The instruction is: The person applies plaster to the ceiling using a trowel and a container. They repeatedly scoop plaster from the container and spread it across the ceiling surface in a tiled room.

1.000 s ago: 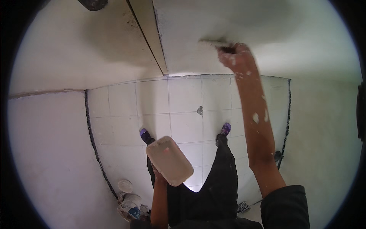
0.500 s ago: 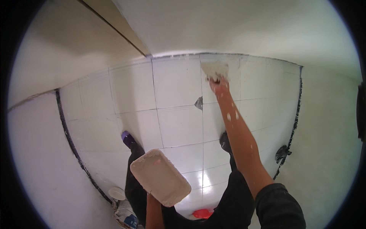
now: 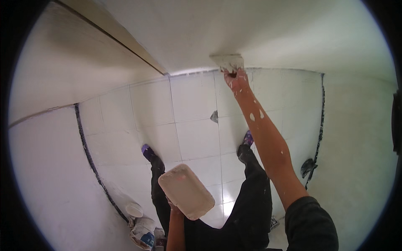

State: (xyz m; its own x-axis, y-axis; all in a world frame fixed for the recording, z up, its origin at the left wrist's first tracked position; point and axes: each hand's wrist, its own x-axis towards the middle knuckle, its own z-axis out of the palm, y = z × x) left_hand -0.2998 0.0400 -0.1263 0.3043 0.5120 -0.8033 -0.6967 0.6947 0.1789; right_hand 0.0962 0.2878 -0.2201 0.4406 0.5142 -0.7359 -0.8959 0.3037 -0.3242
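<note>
My right hand (image 3: 234, 80) is stretched out low against the white wall, shut on a plastering trowel (image 3: 227, 61) whose flat blade lies on the wall just above the floor line. White plaster spatters my right forearm. My left hand (image 3: 173, 207) is near my waist, mostly hidden under the rectangular plaster-coated board (image 3: 186, 190) that it holds up flat. My legs in dark trousers and my shoes (image 3: 147, 151) stand on the white floor tiles (image 3: 192, 138) below.
A small dark scrap (image 3: 214, 116) lies on the tiles ahead. A white cup (image 3: 134, 210) and crumpled bags (image 3: 143, 231) sit at the lower left by the wall. A dark object (image 3: 308, 167) lies at the right wall's base. Dark tape lines run along both side walls.
My right arm has swept the trowel down the wall from high up to just above the floor. The view tilted down and the board in my left hand shifted slightly left.
</note>
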